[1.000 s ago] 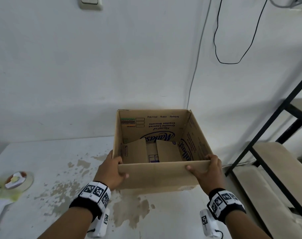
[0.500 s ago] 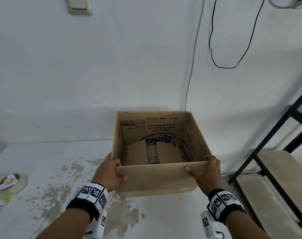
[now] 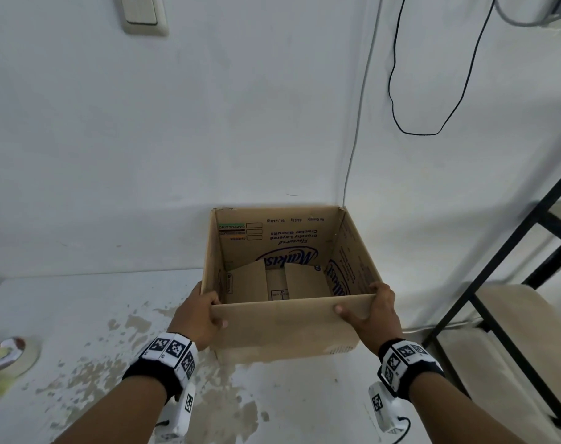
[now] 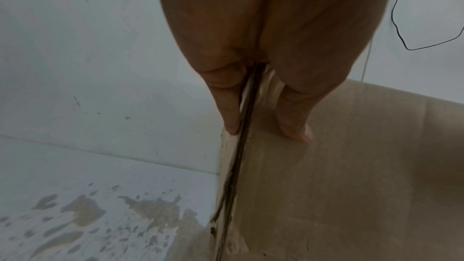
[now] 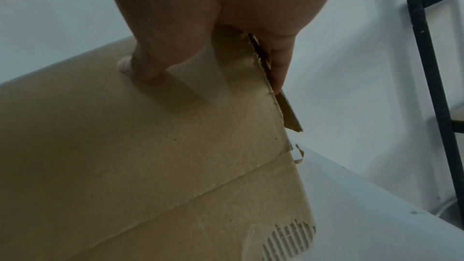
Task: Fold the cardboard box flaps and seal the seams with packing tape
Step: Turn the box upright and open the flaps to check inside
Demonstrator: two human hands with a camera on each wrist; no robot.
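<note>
Head view: the cardboard box stands open-topped on the white table, at the 12 o'clock position from the person, its far side close to the white wall. Printing inside the box reads upside down. 2 inner flaps lie folded down over the bottom with a gap between them.

The left hand grips the near-left top corner of the box, thumb on the near wall, fingers curled round the left wall. The right hand grips the near-right top corner in the same way, thumb pressed flat on the near wall. Left wrist view: the box corner edge runs between thumb and fingers. Right wrist view: a torn, perforated patch shows low on the near wall.

Surroundings: a roll of tape lies at 9 o'clock, at the table's left edge, well apart from the box. The table paint is chipped in brown patches at 7 to 8 o'clock. A black metal rack with pale shelves stands at 3 o'clock, near the box's right side. A black cable hangs in a loop on the wall at 1 o'clock; a light switch sits at 11 o'clock.
</note>
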